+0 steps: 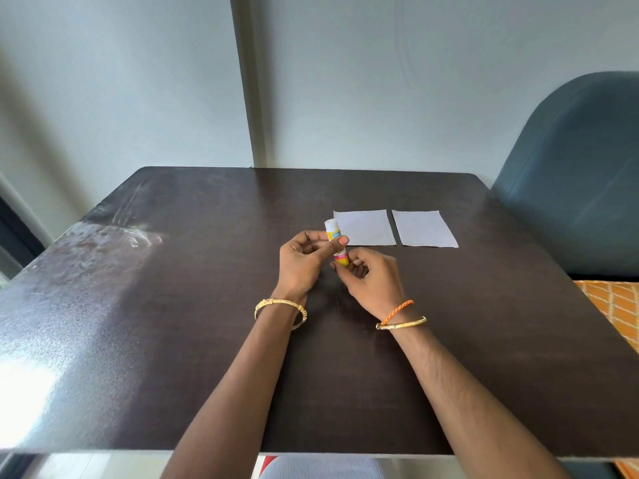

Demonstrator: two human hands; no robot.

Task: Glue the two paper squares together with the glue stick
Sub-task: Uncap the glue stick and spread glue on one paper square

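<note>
Between my two hands, raised a little off the dark table (173, 305), sits the glue stick (334, 244), tilted with its white cap end pointing away from me. My left hand (302, 261) is curled around its upper body, thumb laid across the label, while my right hand (371, 278) pinches the yellow base end between thumb and fingertips. Both hands are closed on the stick; neither is free.

As I judge it, the work has barely begun. The cap looks to be still on, so no glue has reached paper yet. Just beyond my right hand lie the two paper squares, the nearer square (363, 227) just past my left thumb and the farther square (423, 229) off to the right of it. They lie flat, side by side, with a narrow strip of table showing between them, not touching. Left to do: uncap the stick, wind it up if needed, rub glue over one square, lay the other on top and press.

Nothing lies between my hands and the squares. Off to my right, past the table edge, stands a grey-blue chair (570, 174), well apart from the work. On my wrists are gold bangles and an orange thread; they hang clear of the paper.
</note>
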